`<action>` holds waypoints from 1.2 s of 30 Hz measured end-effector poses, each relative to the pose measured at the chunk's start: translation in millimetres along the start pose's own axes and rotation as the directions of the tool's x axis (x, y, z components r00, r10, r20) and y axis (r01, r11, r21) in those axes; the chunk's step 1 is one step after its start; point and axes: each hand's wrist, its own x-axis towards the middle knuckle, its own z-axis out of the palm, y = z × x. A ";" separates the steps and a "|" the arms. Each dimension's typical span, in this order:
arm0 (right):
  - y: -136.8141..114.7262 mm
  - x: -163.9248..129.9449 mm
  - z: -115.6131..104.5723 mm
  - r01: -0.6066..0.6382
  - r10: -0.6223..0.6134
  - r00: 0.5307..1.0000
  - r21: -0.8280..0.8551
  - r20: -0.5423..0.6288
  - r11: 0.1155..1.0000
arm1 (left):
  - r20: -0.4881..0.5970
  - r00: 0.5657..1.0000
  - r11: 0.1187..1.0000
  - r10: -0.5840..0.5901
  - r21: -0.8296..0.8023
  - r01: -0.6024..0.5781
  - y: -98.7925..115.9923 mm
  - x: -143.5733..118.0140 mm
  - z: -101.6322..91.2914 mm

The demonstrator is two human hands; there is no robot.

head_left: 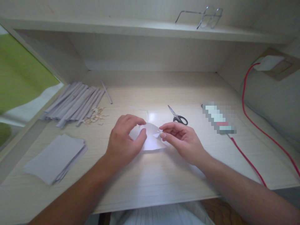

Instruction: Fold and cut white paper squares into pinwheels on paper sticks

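A white sheet of paper is held between my two hands near the middle of the desk, its upper part bent up in a curve. My left hand grips its left side, thumb in front and fingers behind. With thumb and forefinger, my right hand pinches the right part of the sheet, where it is folded or crumpled. A thin white thread trails on the desk just beyond the paper. Close behind my right hand lie small scissors with black handles, blades toward the far left.
At the left lie a heap of rolled paper tubes, small tan curled bits and a stack of paper sheets. A phone, blurred out, sits right with a red cable. Glasses rest on the shelf.
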 end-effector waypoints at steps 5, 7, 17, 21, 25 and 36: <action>0.3 1.3 -0.9 0.033 -0.031 0.996 0.015 -0.085 0.999 | -0.003 0.932 0.931 -0.363 0.026 0.363 -13.9 9.8 -3.6; 0.7 1.5 -1.5 0.038 -0.037 0.994 0.011 -0.103 0.999 | 0.102 0.875 0.879 -0.474 -0.005 0.477 -16.9 11.8 -2.4; 2.9 1.0 -0.4 0.065 -0.066 0.993 -0.012 -0.098 0.998 | 0.274 0.790 0.764 -0.548 -0.221 0.606 -14.9 6.0 12.4; 1.9 0.3 0.6 0.075 -0.077 0.993 -0.029 -0.089 0.997 | 0.138 0.912 0.902 -0.387 -0.148 0.406 -11.9 0.7 12.7; 0.1 -1.2 1.5 0.079 -0.082 0.995 -0.056 -0.064 0.995 | 0.070 0.982 0.980 -0.178 -0.075 0.183 -6.5 -6.4 12.9; -5.4 -5.6 3.4 0.150 -0.155 0.988 -0.221 -0.006 0.964 | 0.124 0.984 0.977 -0.132 -0.149 0.150 -1.2 -16.0 17.9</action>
